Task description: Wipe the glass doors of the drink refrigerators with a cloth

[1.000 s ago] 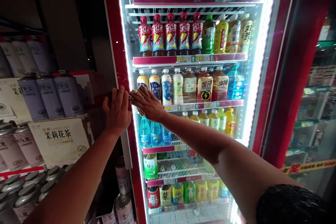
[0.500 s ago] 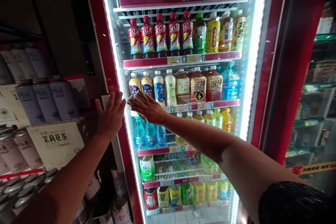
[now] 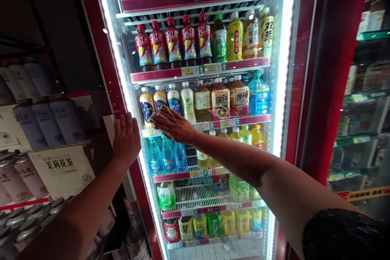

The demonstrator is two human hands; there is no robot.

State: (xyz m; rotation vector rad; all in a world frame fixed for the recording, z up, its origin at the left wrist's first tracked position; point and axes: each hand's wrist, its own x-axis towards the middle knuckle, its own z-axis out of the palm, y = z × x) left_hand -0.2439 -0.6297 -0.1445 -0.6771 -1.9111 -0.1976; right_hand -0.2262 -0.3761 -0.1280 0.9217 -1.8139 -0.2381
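My right hand (image 3: 176, 126) lies over a crumpled light cloth with dark markings (image 3: 163, 120), holding it at the front of a lit drinks fridge. Behind the cloth, through what looks like a glass door, stand bottles with dark blue labels (image 3: 146, 105). Light blue bottles (image 3: 167, 154) are on the shelf below. My left hand (image 3: 126, 136) is flat with its fingers stretched upward. It rests at the fridge's red frame (image 3: 91, 44), left of the bright light strip, and holds nothing. Whether its palm touches the frame I cannot tell.
To the left, a dark display holds purple-grey bottles (image 3: 51, 122), a sign card (image 3: 63, 168) and silver-capped bottles (image 3: 24, 219). Inside the fridge, red-labelled bottles (image 3: 173, 46) stand on an upper shelf. Glass-fronted shelves (image 3: 356, 142) are on the right.
The view has shifted, so the fridge sits farther left in the picture. My right hand and the cloth have moved slightly right across the fridge front. My left hand's fingers are closer together.
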